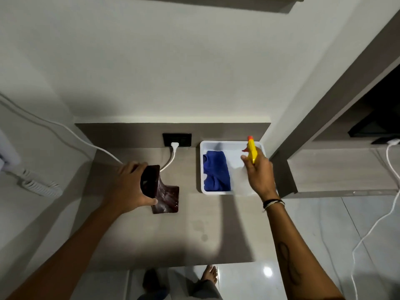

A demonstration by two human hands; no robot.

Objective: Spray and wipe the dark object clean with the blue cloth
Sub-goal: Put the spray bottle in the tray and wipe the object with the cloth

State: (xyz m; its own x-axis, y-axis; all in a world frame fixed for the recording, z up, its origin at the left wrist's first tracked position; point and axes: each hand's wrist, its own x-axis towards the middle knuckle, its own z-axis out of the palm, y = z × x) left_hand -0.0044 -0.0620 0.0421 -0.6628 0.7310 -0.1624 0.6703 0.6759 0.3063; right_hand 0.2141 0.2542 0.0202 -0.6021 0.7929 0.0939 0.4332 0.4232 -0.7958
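Observation:
The dark object (166, 198) is a glossy, dark brown curved stand resting on the grey-brown tabletop (173, 234). My left hand (129, 187) grips its upright top end. The blue cloth (216, 173) lies crumpled in the left half of a white tray (202, 148) at the back of the table. My right hand (257, 172) is over the tray's right half, closed around a spray bottle (252, 151) with a yellow head and orange nozzle. The bottle's body is hidden behind the hand.
A black wall socket (177, 140) with a white plug and cable (171, 158) sits behind the stand. A coiled white cord (39, 186) lies at the left. A wooden unit (337, 169) stands to the right. Wet spots (202, 231) mark the tabletop. My feet show on the tiled floor below.

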